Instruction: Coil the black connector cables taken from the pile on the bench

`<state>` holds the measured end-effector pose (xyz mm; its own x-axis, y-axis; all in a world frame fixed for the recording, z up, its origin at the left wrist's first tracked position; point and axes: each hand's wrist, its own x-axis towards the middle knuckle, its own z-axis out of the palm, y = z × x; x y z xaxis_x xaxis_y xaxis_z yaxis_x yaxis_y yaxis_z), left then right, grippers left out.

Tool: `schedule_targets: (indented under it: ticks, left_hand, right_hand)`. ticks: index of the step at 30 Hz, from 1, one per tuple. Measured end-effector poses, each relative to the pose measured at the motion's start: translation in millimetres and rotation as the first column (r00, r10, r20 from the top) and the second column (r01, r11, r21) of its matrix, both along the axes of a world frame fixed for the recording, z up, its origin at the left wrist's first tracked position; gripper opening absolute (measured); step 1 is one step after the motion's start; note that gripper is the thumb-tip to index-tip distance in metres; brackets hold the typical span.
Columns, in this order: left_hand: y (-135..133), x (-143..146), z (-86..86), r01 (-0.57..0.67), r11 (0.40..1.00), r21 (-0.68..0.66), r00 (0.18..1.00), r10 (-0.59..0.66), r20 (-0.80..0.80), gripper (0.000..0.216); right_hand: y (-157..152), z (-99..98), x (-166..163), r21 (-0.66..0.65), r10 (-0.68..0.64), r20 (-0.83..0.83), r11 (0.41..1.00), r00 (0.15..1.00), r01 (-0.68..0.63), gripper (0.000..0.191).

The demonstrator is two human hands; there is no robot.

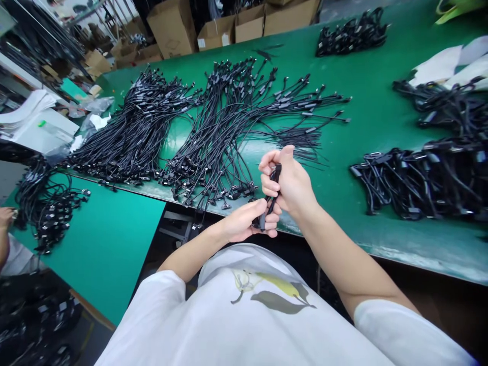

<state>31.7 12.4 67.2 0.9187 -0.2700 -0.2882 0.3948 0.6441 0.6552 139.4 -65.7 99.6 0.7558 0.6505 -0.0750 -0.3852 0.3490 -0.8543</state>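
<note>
Both my hands are closed around one black cable (273,178), held folded in front of my chest at the table's front edge. My left hand (246,219) grips its lower end near a dark grey connector. Curled round the upper part is my right hand (292,183), with a metal plug tip showing by its fingers. Just beyond my hands lies a small bunch of thin black ties (299,138). A spread heap of loose black cables (224,117) reaches close to my left hand. The middle of the held cable is partly hidden by my fingers.
A second cable heap (129,127) lies further left. Folded cable bundles (427,178) line the right side, with another bundle (351,33) at the back. Cardboard boxes (173,28) stand behind the green table (343,168). At far left, another person's hand (6,217) is beside more cables.
</note>
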Motion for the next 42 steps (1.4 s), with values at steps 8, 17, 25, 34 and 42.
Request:
schedule_targets:
  ticks: [8, 17, 25, 34, 42]
  left_hand:
    - [-8, 5, -1.5, -0.056, 0.997, -0.051, 0.992, 0.050, -0.119, 0.043]
    - [-10, 6, -7.5, -0.065, 0.986, -0.153, 0.986, 0.040, -0.159, 0.028]
    - [-11, 17, -14.8, -0.149, 0.988, 0.036, 0.988, 0.150, -0.023, 0.045]
    - [-22, 19, -27.1, -0.128, 0.988, -0.090, 0.984, 0.116, -0.133, 0.046]
    - [-8, 10, -34.0, -0.271, 0.962, 0.043, 0.953, 0.275, -0.130, 0.044]
  right_hand:
    - [2, 1.6, 9, 0.033, 0.155, -0.197, 0.988, 0.968, -0.152, 0.064]
    - [-10, -16.5, 14, -0.011, 0.119, -0.060, 0.993, 0.991, -0.120, 0.066]
    - [-41, -48.0, 18, -0.156, 0.135, 0.286, 0.983, 0.949, -0.093, 0.057]
    - [-23, -52.9, -1, -0.168, 0.039, 0.195, 0.986, 0.980, -0.006, 0.072]
    - [-84, -67.4, 82, -0.657, 0.356, 0.470, 0.752, 0.808, 0.051, 0.028]
